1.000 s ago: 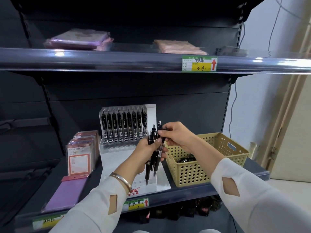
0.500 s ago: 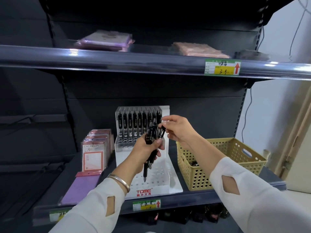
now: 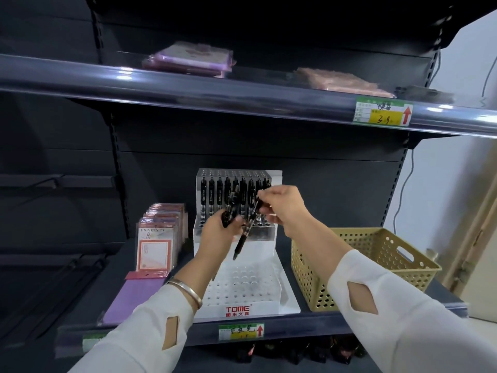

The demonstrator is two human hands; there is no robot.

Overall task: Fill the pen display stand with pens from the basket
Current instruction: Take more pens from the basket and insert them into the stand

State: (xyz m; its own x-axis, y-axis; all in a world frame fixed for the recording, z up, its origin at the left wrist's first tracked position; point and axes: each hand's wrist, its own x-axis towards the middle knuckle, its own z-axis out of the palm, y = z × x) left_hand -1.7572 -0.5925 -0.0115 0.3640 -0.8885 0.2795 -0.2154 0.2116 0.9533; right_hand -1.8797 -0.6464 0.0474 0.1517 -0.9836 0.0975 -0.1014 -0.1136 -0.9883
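Before the stand (image 3: 236, 292), left grip (image 3: 215, 235) tight round black pens (image 3: 228, 214) — right grip (image 3: 281, 207) a pinch on one pen (image 3: 242, 240).

left hand (image 3: 216, 236) grips pens (image 3: 230, 210), right hand (image 3: 283, 203) pinches one pen (image 3: 242, 236), forearms converging.

light dim; glare on upper shelf edge (image 3: 126, 76); motion blur; frame edges bowed

basket (image 3: 336, 278) contents hidden, held pens (image 3: 242, 239) blurred
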